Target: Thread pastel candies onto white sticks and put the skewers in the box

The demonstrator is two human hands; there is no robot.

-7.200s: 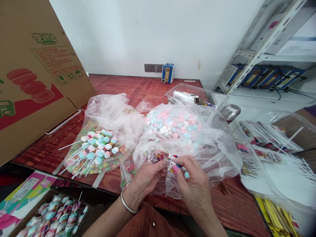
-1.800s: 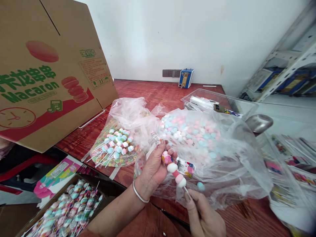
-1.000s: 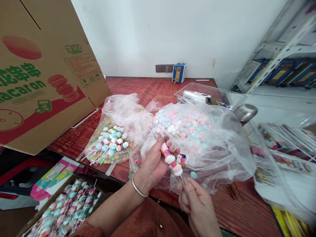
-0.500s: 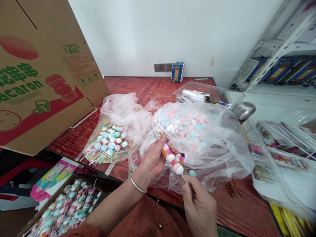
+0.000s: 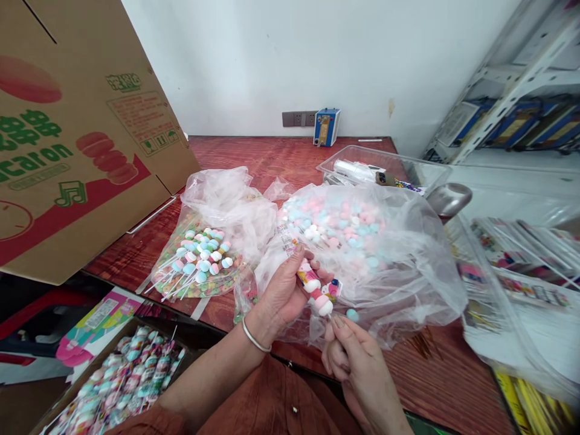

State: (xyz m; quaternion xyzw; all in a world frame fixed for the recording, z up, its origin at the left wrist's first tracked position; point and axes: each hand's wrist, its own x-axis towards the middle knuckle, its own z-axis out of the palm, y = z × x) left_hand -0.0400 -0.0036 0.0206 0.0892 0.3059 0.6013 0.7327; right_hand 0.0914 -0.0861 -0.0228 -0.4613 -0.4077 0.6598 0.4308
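My left hand (image 5: 283,290) is closed around a candy skewer (image 5: 313,290) of pink and white pieces, half inside a clear printed wrapper (image 5: 287,238). My right hand (image 5: 356,362) pinches the skewer's thin stick just below the lowest white piece. Both hands hover over the near side of a big clear bag of pink, blue and white candies (image 5: 357,241). A loose blue candy (image 5: 351,315) lies in the bag beside my right fingers.
A second bag holds several finished skewers (image 5: 202,263) on the red wooden table (image 5: 272,157). A Macaron carton (image 5: 67,139) leans at left. A box of wrapped skewers (image 5: 113,380) sits below. A clear tub (image 5: 385,172) and stacked wrappers (image 5: 521,260) lie at right.
The skewer has slid further into the wrapper held by my left hand, and my right hand has pushed up along the stick. Earlier both hands worked at the wrapper's mouth.
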